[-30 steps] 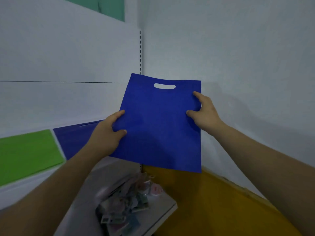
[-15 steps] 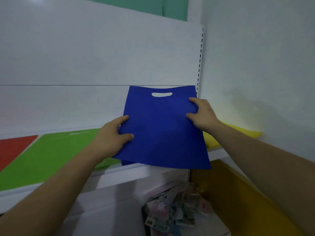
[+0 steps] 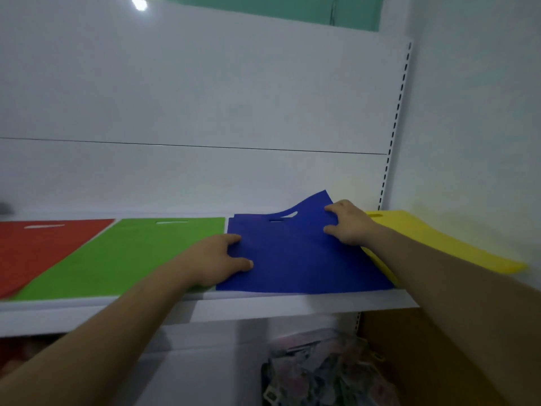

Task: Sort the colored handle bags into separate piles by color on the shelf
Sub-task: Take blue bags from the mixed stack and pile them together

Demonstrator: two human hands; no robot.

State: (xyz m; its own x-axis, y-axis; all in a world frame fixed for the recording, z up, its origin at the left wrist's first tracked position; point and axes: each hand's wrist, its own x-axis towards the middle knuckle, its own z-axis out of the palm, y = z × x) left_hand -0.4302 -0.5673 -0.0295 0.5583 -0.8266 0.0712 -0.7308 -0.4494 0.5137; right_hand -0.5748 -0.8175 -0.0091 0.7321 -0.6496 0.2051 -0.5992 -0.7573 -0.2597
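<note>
while in right hand (image 3: 349, 225), blue bag (image 3: 295, 262)

No legible text, label or number anywhere.

A blue bag (image 3: 298, 259) lies on a white shelf (image 3: 263, 306), atop a blue pile, its far right corner curled upward. The left hand (image 3: 216, 259) holds its left edge, thumb on top; the right hand (image 3: 348, 224) grips its right edge. A red bag (image 3: 38, 244) and a green bag (image 3: 123, 253) lie to the left, a yellow bag (image 3: 433, 238) to the right.
</note>
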